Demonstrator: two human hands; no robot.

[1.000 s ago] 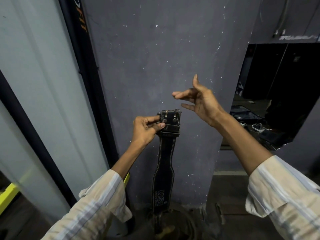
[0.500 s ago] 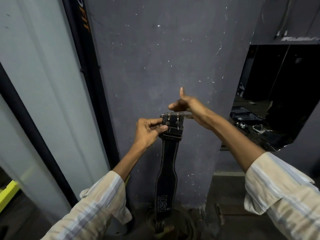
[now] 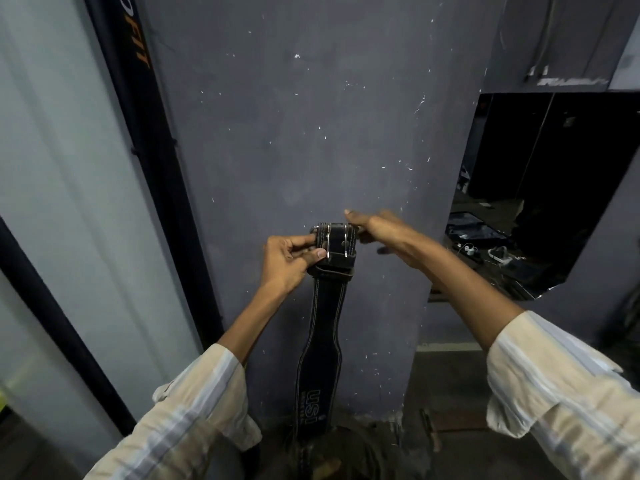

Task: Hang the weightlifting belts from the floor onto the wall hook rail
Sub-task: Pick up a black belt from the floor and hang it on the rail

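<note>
"USI" lettering on black belt [image 3: 320,327], left hand [image 3: 289,259] gripping.

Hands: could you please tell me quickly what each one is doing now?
Left hand: pinches the belt at its buckle end.
Right hand: at the buckle's right edge; grip cannot be told.

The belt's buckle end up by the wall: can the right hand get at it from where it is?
Probably yes. The right hand is already at the right edge of the buckle end of the belt, with nothing between them. The left hand pinches only the left side, leaving the right side free.
</note>
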